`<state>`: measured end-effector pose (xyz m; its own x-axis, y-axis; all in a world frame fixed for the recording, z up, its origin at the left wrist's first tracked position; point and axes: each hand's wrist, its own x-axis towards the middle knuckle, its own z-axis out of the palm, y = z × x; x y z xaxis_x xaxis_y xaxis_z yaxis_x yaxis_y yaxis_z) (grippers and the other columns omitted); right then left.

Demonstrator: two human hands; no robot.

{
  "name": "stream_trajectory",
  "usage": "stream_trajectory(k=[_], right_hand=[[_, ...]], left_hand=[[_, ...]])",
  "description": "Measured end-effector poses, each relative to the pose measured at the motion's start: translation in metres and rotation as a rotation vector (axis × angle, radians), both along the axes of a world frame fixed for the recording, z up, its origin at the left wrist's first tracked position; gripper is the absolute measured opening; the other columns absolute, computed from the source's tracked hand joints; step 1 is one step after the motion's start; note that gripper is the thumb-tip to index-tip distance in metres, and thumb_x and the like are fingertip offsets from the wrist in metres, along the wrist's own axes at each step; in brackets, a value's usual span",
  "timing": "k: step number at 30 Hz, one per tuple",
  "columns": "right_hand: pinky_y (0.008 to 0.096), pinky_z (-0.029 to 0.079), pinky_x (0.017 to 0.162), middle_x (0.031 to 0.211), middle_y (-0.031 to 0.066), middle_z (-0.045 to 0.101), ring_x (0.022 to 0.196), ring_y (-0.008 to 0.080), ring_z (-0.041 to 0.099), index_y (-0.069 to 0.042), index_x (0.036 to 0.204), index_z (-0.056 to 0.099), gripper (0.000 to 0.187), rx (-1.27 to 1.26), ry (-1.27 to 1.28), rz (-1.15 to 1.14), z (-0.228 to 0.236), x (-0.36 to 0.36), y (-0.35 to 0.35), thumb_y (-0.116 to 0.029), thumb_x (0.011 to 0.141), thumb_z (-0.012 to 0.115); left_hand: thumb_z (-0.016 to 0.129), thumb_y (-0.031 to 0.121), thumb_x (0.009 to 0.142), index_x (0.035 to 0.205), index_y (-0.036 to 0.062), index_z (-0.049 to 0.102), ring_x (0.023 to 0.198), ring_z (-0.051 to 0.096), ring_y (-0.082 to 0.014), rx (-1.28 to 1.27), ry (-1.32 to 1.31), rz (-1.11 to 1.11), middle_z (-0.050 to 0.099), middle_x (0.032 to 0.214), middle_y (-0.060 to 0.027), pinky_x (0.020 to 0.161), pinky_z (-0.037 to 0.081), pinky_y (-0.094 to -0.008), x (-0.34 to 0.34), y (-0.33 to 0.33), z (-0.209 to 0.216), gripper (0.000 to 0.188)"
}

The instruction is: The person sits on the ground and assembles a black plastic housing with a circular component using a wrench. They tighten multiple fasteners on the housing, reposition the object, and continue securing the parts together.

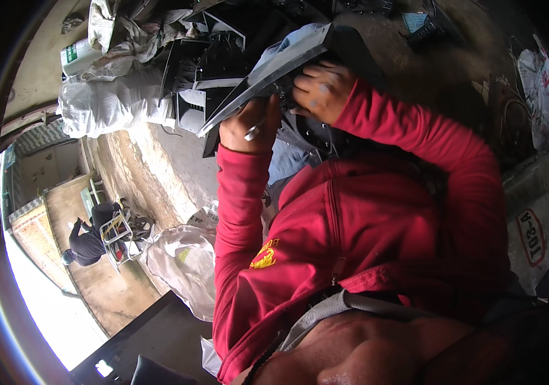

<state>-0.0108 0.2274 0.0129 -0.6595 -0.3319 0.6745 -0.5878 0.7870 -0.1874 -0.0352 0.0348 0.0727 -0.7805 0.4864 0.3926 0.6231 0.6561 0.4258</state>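
Left hand point(247, 127) and right hand point(322, 91) are near each other, both at the dark flat panel point(276, 68), which is tilted above the jeans point(288, 157); the fingers are partly hidden, so I cannot tell how firmly they grip. Beyond, black parts point(218, 59) are piled beside a white sack point(117, 101), over grey floor point(188, 159); farther left, another person point(86, 245) is on brownish ground point(111, 289).

There were two bare hands point(323, 91), one flat dark panel point(268, 74), one red jacket point(377, 215), one white container point(80, 59), one distant person point(87, 245) in dark clothing, several black parts point(217, 69) too overlapped to count.
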Motion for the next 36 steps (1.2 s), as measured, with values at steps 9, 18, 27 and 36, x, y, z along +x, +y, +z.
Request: stream_trajectory(k=[9,18,27,36], right_hand=[[0.0397,0.051,0.083,0.084,-0.0006,0.060,0.087,0.0201,0.061,-0.016,0.079,0.066,0.022,-0.140,0.195,0.004,-0.016,-0.005,0.002,-0.032,0.068,0.075],[0.0342,0.049,0.074,0.076,-0.0024,0.057,0.079,0.0167,0.059,-0.014,0.079,0.062,0.026,-0.037,0.048,0.023,0.000,-0.002,0.000,-0.031,0.065,0.077],[0.0348,0.050,0.074,0.077,0.0000,0.057,0.078,0.0197,0.060,-0.012,0.071,0.062,0.020,-0.022,0.101,0.028,0.003,-0.004,0.000,-0.028,0.066,0.073],[0.0338,0.049,0.074,0.079,-0.0021,0.057,0.079,0.0169,0.059,-0.015,0.080,0.063,0.025,-0.019,0.056,0.029,0.002,0.003,-0.002,-0.029,0.064,0.076]], left_hand=[[0.072,0.016,0.082,0.082,0.0085,0.071,0.055,0.065,-0.0277,-0.350,0.235,-0.053,0.067,0.068,-0.0111,0.049,0.051,-0.0347,-0.009,0.020,-0.002,0.007],[0.052,0.035,0.099,0.101,-0.0091,0.064,0.064,0.069,-0.0217,0.830,-0.643,0.314,0.070,0.077,-0.0164,0.051,0.054,-0.0282,0.034,-0.032,-0.021,0.046],[0.067,0.023,0.088,0.070,0.0085,0.056,0.054,0.064,-0.0271,-0.102,0.116,0.059,0.064,0.065,-0.0086,0.045,0.048,-0.0361,0.020,0.011,0.005,0.026],[0.061,0.016,0.091,0.092,0.0081,0.065,0.060,0.067,-0.0193,-0.092,-0.020,0.041,0.070,0.075,-0.0064,0.049,0.051,-0.0294,0.004,-0.040,-0.033,0.008]])
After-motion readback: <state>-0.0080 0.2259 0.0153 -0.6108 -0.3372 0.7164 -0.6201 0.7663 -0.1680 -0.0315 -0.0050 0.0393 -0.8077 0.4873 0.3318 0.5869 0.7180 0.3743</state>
